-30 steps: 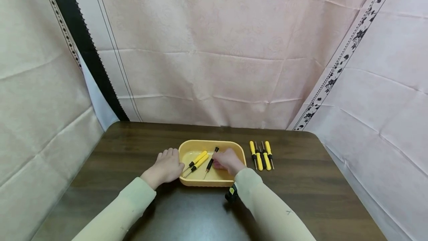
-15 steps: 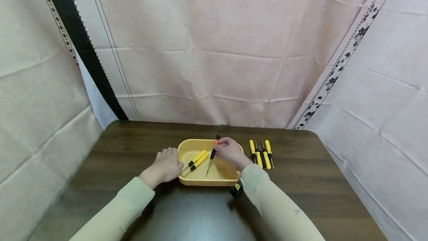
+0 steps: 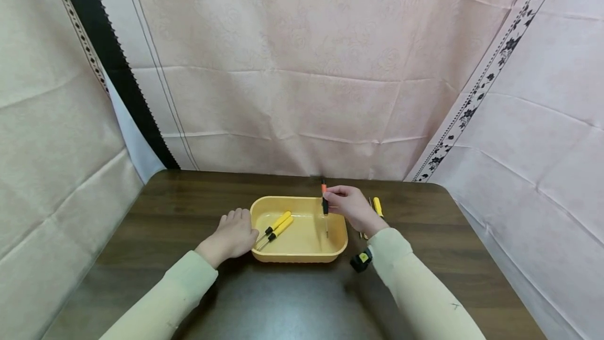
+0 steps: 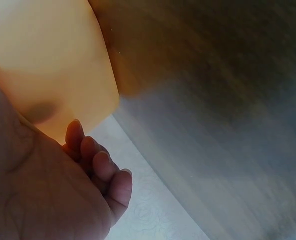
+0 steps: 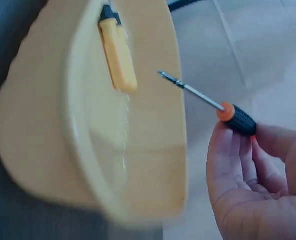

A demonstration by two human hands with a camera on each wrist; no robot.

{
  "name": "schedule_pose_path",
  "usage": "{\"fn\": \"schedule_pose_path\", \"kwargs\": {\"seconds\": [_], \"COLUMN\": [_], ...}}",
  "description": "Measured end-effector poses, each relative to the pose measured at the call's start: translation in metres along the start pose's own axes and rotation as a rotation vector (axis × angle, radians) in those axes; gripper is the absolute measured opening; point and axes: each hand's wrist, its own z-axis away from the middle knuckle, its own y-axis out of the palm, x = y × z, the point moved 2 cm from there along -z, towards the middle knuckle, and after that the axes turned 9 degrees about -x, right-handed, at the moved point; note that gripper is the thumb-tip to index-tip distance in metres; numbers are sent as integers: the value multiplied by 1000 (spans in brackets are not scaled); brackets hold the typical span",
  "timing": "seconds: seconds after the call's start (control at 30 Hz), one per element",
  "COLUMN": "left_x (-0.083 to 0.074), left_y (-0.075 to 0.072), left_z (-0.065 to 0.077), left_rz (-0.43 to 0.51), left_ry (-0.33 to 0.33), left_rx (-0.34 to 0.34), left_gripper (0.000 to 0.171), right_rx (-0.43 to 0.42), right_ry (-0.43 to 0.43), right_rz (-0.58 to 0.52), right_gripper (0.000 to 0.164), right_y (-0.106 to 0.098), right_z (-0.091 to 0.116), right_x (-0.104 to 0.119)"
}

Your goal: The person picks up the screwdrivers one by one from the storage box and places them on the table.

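Note:
A pale yellow plastic tray (image 3: 302,257) stands on the table. My left hand (image 3: 231,232) grips its left wall; in the left wrist view a dark spot of shadow shows through that wall, and the fingers (image 4: 104,165) curl outside it. My right hand (image 3: 354,206) pinches a screwdriver (image 3: 325,204) by its black handle, above the tray's right end. In the right wrist view the screwdriver's orange collar and bare metal shaft (image 5: 200,95) stick out from the fingertips. Two yellow-and-black screwdrivers (image 3: 282,227) lie side by side in the tray's left half.
More yellow screwdrivers lie on the table right of the tray; my right hand covers most of them, leaving one yellow handle (image 3: 378,206) in sight. The dark wooden table (image 3: 283,308) ends at pale cloth hangings (image 3: 302,93). A small black device (image 3: 361,260) sits at my right wrist.
My right hand has lifted the black-handled screwdriver off the tray floor and carried it to the right, turning it more upright. The left hand stays on the tray's left wall.

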Motion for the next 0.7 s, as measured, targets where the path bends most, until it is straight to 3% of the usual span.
{"fn": "schedule_pose_path", "kwargs": {"seconds": [0.2, 0.43, 0.7], "left_x": [1, 0, -2], "left_y": [-2, -4, -1], "left_z": [2, 5, 3], "left_rz": [1, 13, 20], "left_ry": [-11, 11, 5], "left_rx": [-1, -46, -37], "left_gripper": [42, 38, 40], "right_rx": [-19, -62, -122], "right_ry": [-35, -23, 7], "right_rz": [11, 102, 203], "right_gripper": [32, 39, 45], "right_y": [-37, -80, -121], "right_z": [0, 1, -1], "right_x": [2, 1, -20]}}
